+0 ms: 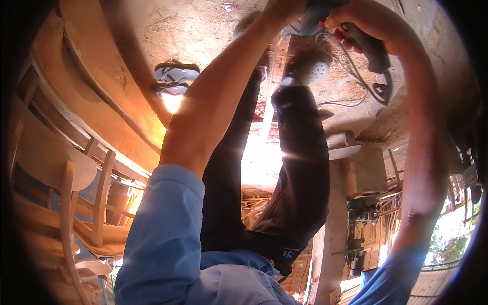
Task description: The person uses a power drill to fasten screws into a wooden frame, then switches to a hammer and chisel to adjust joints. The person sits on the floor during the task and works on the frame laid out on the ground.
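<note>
You are bending far forward, so the view is looking down and back along your own body: both forearms are reaching up toward twelve o'clock, and your dark trousers (300,173) are filling the middle of the picture. Your left hand (284,10) is closing around the front body of a grey power tool (311,19) at twelve o'clock; the frame's top edge is cutting off most of the fingers, so you cannot tell how tightly they are wrapping it. Your right hand (356,20) is gripping the tool's dark rear handle (368,46) at about one o'clock, fingers curling firmly round it. The tool's long axis is running from eleven toward two o'clock, with the left hand on the front end and the right hand on the handle end. Its cord (351,68) is trailing down toward three o'clock across the dusty ground (203,30).

Just below the tool, a long pale wooden strip (272,96) is lying between your feet, its length running from twelve toward six o'clock, and your sandalled foot (310,68) is pressing beside it. A pair of grey sandals (174,81) is sitting at ten o'clock, well apart from the tool. Wooden chair frames (66,193) are stacking up at eight o'clock. No container is showing near your hands.
</note>
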A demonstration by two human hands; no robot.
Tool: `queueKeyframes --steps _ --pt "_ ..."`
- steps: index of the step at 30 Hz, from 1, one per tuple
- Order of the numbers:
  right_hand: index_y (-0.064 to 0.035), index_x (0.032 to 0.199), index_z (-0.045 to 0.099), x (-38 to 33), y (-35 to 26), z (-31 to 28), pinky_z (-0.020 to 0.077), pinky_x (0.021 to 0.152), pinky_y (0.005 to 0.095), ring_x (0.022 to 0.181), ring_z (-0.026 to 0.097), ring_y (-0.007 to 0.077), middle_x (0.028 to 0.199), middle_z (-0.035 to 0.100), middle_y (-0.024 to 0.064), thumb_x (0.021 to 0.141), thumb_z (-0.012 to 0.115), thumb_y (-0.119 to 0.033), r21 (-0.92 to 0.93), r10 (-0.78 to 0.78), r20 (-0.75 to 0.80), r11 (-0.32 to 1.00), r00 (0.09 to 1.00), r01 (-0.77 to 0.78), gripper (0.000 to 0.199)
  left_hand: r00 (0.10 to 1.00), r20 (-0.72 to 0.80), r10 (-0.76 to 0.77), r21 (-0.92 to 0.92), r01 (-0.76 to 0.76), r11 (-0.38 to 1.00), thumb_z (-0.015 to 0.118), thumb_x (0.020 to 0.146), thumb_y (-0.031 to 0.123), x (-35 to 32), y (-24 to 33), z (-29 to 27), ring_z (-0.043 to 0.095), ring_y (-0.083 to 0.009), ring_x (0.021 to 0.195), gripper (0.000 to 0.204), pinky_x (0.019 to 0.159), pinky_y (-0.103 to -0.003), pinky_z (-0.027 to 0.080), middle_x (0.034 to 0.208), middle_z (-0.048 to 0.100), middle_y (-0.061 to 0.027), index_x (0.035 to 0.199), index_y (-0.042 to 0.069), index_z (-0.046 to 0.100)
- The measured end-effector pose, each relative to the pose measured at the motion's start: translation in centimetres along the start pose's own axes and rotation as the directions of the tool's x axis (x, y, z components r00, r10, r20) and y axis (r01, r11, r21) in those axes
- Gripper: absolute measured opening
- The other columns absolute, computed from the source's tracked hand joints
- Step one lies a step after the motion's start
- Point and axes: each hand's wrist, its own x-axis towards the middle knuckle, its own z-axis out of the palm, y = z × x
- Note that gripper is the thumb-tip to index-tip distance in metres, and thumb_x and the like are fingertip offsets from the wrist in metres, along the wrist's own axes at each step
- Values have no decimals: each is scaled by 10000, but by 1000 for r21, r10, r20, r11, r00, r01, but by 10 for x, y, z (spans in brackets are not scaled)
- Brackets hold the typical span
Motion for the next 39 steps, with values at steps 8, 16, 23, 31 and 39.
queueKeyframes --steps 8,16,23,31,39 --pt "-13 994 697 -11 13 6 493 498 289 596 642 149 702 635 56 871 692 -226 -236 -26 -25 972 999 19 246 995 -86 46 13 -45 999 509 1070 495 -14 -4 16 528 -145 679 559 653 -344 449 704 582 -33 824 21 674" --pt "-15 963 693 14 34 12 488 487 294 567 635 153 713 660 70 862 701 -229 -191 -85 19 978 996 87 236 996 -93 -6 49 11 999 513 1051 482 -20 -20 4 544 -175 722 544 701 -369 454 732 603 -80 843 5 669" --pt "38 798 714 16 5 5 533 558 343 587 663 204 702 695 139 835 700 -71 -100 109 30 989 994 -106 116 979 -200 -43 -28 39 999 527 1043 479 -18 -19 3 542 -167 700 547 680 -362 450 702 597 -61 832 -3 675" --pt "0 971 703 7 19 7 482 477 290 545 623 148 680 640 71 846 731 -220 -217 -39 11 975 999 40 255 990 -134 -40 75 50 996 522 1038 501 -16 -13 10 540 -182 675 582 661 -382 446 699 610 -72 801 -11 667" --pt "30 771 710 26 24 2 522 547 356 566 658 210 680 693 136 841 713 -89 -133 52 16 990 999 -49 139 984 -177 -10 62 21 998 532 1031 497 -14 -31 9 546 -185 674 577 666 -387 448 690 613 -75 788 -6 676"
